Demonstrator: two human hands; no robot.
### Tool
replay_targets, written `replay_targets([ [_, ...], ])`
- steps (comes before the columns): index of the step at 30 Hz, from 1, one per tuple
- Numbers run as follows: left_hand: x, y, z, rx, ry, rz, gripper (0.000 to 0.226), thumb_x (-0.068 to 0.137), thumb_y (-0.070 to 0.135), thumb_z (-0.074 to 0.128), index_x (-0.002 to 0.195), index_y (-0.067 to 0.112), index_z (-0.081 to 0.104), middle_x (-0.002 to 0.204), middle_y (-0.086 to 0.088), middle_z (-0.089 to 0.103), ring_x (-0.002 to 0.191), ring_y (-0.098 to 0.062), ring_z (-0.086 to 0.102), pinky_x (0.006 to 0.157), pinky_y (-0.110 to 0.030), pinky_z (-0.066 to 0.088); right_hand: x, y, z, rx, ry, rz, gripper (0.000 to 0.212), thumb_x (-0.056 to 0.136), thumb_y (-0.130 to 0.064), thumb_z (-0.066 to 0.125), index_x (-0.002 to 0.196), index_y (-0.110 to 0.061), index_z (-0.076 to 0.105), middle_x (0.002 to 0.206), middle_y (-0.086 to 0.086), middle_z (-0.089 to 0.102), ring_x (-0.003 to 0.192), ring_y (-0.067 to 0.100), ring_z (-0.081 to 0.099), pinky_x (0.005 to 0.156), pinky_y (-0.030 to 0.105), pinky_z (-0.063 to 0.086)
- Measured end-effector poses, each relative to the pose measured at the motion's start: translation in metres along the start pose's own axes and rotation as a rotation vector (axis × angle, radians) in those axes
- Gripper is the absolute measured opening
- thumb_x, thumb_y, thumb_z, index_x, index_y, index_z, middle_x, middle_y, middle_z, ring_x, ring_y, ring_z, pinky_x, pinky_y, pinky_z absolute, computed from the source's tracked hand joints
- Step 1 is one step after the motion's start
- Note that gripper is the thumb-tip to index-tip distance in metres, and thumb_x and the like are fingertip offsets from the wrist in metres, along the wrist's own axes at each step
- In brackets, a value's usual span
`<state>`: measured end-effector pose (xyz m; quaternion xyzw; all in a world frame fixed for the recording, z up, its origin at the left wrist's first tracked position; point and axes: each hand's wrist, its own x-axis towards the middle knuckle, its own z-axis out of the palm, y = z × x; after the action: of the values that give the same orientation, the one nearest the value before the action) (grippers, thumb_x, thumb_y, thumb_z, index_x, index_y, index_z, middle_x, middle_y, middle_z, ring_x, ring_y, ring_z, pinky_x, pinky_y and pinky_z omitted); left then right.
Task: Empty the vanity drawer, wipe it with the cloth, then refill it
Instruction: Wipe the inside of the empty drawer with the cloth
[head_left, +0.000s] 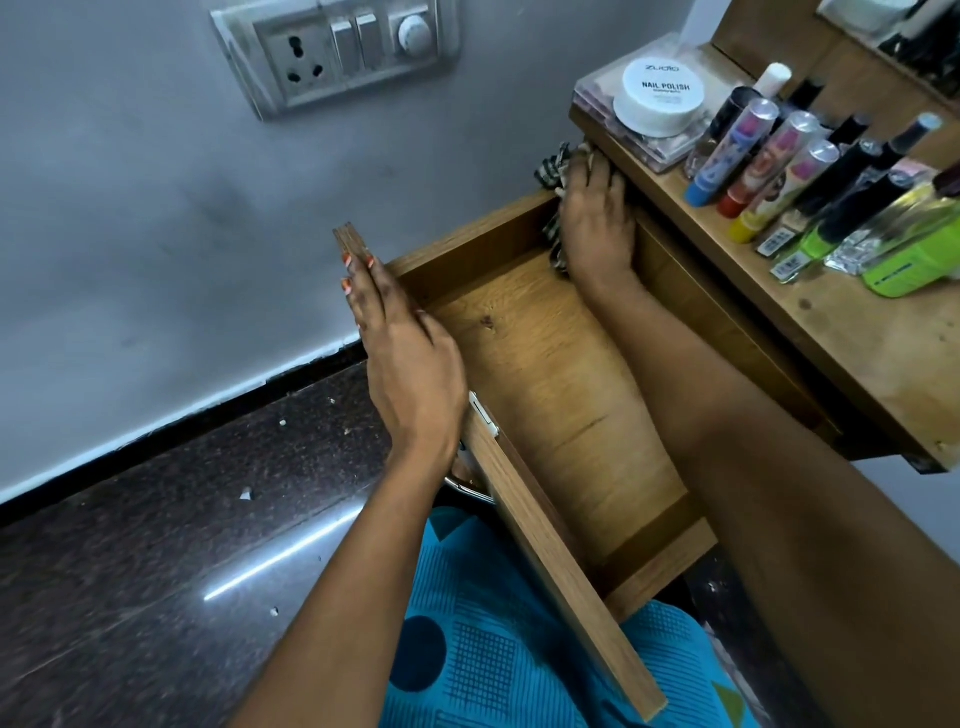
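Closest to the lens, the person's right forearm crosses the lower right corner and reaches into the pulled-out drawer (545, 374), whose wooden bottom shows bare from the front panel to the back wall. Grey wall (130, 182) fills the upper left, and dark speckled floor (156, 519) lies below it. To the right of the drawer and above it juts the wooden vanity top (857, 353), crowded along its far side with cosmetics. Blue patterned clothing (493, 649) shows under the drawer's front panel. The left hand (410, 374) lies flat against the outer face of that panel near its left end, fingers straight and together, gripping nothing. The right hand (597, 223) is at the drawer's back right corner, palm down, fingers spread and stretched out, pressing on the black-and-white cloth (551, 166); the cloth bunches out past the fingertips and beside the palm, just under the vanity top's edge. On the vanity top stand a green bottle (909, 260), a row of tubes with blue, red and yellow ends (727, 150), and a white tub (660, 98) marked nail polish on a clear box. A switch plate (337, 52) sits high on the wall.
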<state>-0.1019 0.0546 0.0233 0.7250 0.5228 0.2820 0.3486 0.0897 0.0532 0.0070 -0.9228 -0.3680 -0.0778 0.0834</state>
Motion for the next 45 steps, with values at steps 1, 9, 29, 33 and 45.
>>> replay_targets([
  [1,0.0,0.0,0.0,0.001,-0.002,-0.005,0.056,0.096,0.009,0.031,0.147,0.014,0.008,0.157,0.002,-0.001,0.145,-0.014,-0.001,0.11,-0.037,0.037,0.0,-0.002,-0.001,-0.009,0.013,0.025,0.044,0.097,-0.004,0.024,0.14,0.0,0.022,0.14,0.022,0.033,0.125,0.034,0.038,0.098,0.04,0.04],
  [9,-0.001,0.0,0.0,0.006,0.0,-0.01,0.055,0.097,0.011,0.031,0.147,0.014,0.008,0.157,0.002,-0.001,0.145,-0.014,-0.001,0.11,-0.034,0.035,-0.005,-0.007,0.001,0.044,0.01,0.172,0.042,0.096,-0.001,0.016,0.137,0.003,0.024,0.138,0.025,0.033,0.124,0.037,0.037,0.103,0.04,0.034],
  [29,-0.002,-0.002,0.001,0.025,0.006,-0.013,0.056,0.093,0.006,0.031,0.147,0.01,0.012,0.158,-0.002,0.002,0.145,-0.016,0.001,0.119,-0.034,0.018,-0.05,-0.077,-0.002,0.5,-0.241,-0.656,0.054,0.077,0.015,0.041,0.127,-0.003,0.052,0.139,0.015,0.045,0.135,0.03,0.032,0.115,0.034,0.02],
  [33,-0.002,-0.001,0.001,0.033,0.007,-0.016,0.056,0.094,0.007,0.031,0.147,0.011,0.011,0.158,-0.001,0.002,0.145,-0.016,0.001,0.119,-0.035,0.019,-0.053,-0.075,-0.006,0.556,-0.231,-0.676,0.055,0.072,0.018,0.042,0.123,0.001,0.054,0.135,0.018,0.05,0.133,0.032,0.035,0.113,0.032,0.02],
  [45,-0.003,-0.001,0.001,0.029,0.019,-0.011,0.056,0.095,0.008,0.03,0.147,0.012,0.01,0.158,-0.002,0.002,0.145,-0.016,0.001,0.112,-0.02,0.009,-0.081,-0.061,-0.001,0.667,-0.226,-0.607,0.037,0.081,0.016,0.051,0.116,0.007,0.058,0.126,0.024,0.055,0.122,0.04,0.044,0.099,0.012,0.018],
])
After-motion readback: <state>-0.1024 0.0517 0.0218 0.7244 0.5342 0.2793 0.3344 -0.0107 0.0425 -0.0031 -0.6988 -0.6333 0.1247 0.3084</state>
